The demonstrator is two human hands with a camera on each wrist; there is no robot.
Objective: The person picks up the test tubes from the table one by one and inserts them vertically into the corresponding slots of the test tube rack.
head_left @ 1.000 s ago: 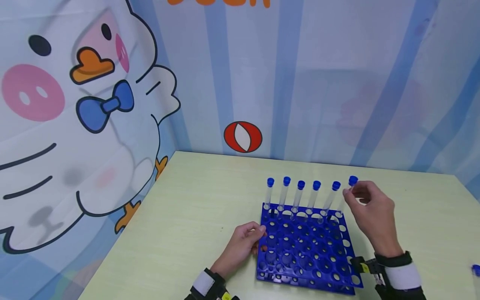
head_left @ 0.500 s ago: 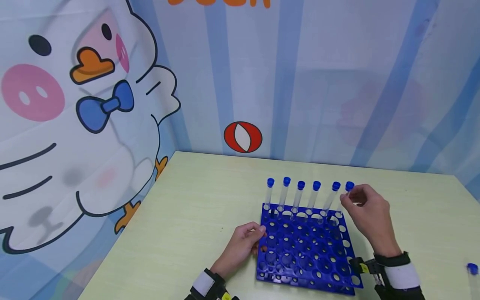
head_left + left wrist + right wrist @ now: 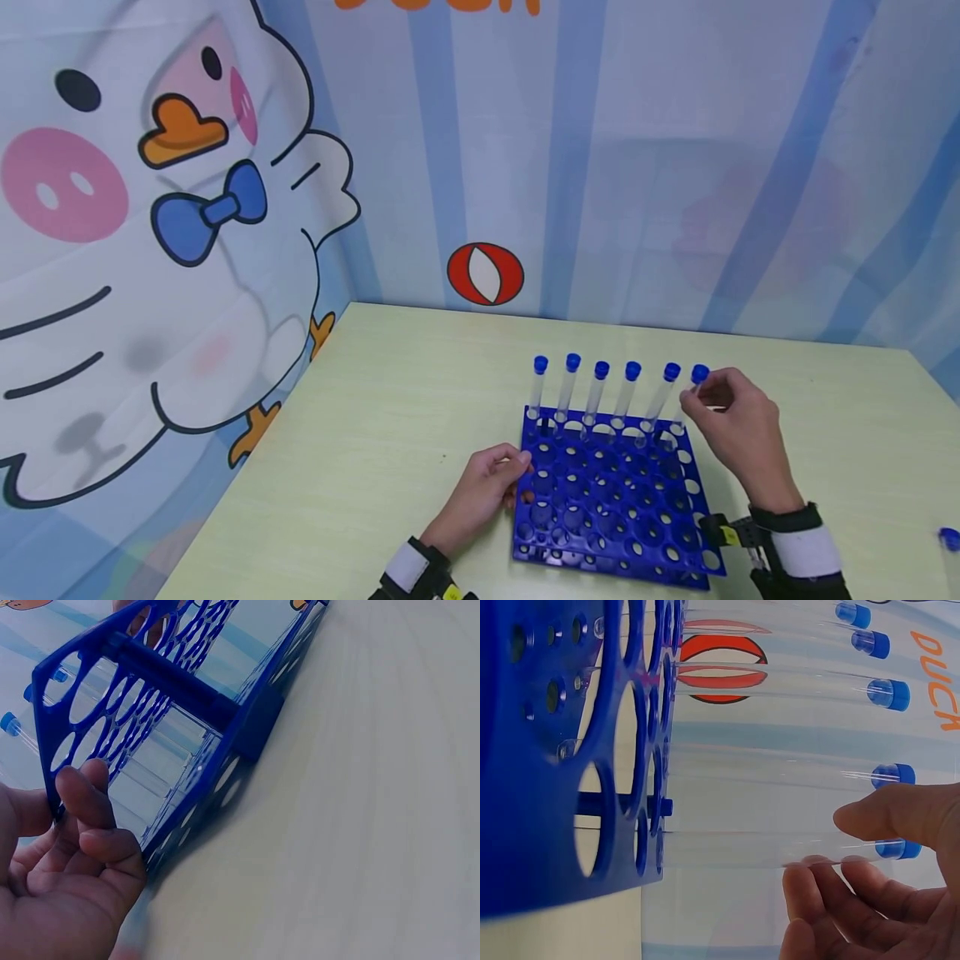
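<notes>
A blue test tube rack (image 3: 622, 572), full of round holes, stands on the table in the head view. Along its back row, several clear test tubes with blue caps (image 3: 633, 372) stand in the holes. My left hand (image 3: 480, 496) grips the rack's left edge; in the left wrist view its thumb and fingers meet around the plate's rim. My right hand (image 3: 742, 429) pinches the rightmost test tube (image 3: 700, 373) just below its cap. In the right wrist view, this tube's lower part passes through the rack's corner hole, with the thumb on one side and fingers on the other.
Another blue-capped test tube (image 3: 949, 540) lies partly in view at the table's right side. The pale table (image 3: 360, 433) ends behind the rack at a printed cartoon backdrop (image 3: 637, 208). The rack's front rows hold no tubes.
My right hand has moved slightly left and down, and the rightmost tube's cap has shifted with it. The left hand and the rack have stayed in place.
</notes>
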